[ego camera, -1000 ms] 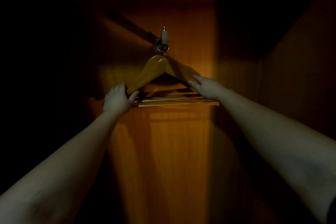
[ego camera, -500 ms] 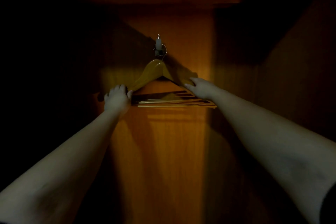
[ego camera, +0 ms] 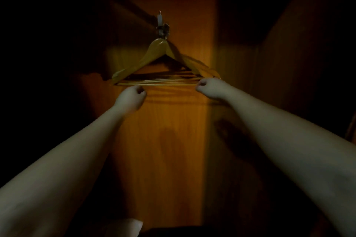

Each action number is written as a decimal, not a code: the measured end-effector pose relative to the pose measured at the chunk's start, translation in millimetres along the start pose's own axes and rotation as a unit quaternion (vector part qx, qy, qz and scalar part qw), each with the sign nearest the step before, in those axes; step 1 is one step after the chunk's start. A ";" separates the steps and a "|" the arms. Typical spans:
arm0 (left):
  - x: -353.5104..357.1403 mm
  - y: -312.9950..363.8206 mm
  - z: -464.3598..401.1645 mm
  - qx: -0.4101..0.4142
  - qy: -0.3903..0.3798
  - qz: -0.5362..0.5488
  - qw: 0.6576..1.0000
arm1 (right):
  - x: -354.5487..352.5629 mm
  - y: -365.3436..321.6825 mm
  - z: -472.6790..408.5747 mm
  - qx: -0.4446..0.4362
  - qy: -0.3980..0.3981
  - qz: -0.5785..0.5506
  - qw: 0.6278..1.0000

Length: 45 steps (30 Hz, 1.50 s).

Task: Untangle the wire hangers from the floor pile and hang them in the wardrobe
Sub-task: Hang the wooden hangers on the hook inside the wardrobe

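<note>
Hangers point(ego camera: 154, 59) on hook point(ego camera: 162, 28) at wardrobe back panel point(ego camera: 163, 140), bars level, running left-right | left hand point(ego camera: 131, 97) curled, empty, just under bars' left end | right hand point(ego camera: 211, 87) curled, empty, beside right end, nearer

Two bare forearms reach in from the lower corners, uncovered from elbow to wrist. No rings, watch or bracelet show on the left hand point(ego camera: 133, 95) or the right hand point(ego camera: 211, 87). The dim light hides finer detail.
</note>
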<state>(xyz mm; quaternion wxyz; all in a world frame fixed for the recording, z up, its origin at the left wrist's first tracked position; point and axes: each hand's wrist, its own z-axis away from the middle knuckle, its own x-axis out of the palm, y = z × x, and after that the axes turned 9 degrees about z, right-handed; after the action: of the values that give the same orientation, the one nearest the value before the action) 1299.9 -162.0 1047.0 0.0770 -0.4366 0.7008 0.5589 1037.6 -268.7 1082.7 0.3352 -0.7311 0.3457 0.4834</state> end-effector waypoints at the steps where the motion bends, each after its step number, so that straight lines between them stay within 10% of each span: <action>1: -0.4 0.3 14.8 0.003 -0.029 -0.004 1.000 | 5.2 -1.7 15.4 -0.001 -0.034 0.000 0.999; 14: 24.2 -50.9 231.2 0.021 -0.247 -0.076 0.966 | 101.9 -65.4 275.9 0.056 -0.191 -0.017 0.980; 27: 174.8 -75.7 408.2 0.022 -0.403 -0.033 0.914 | 208.7 13.8 529.9 0.251 -0.262 -0.076 0.929; 45: 483.4 148.8 612.8 0.158 -0.581 -0.067 0.796 | 166.8 262.7 883.1 0.497 -0.348 -0.123 0.785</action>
<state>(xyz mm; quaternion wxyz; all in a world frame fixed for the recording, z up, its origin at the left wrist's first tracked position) 669.6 104.2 642.8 0.5743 -0.0575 0.5724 0.5824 449.3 288.2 613.2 0.8064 -0.2819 0.3047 0.4213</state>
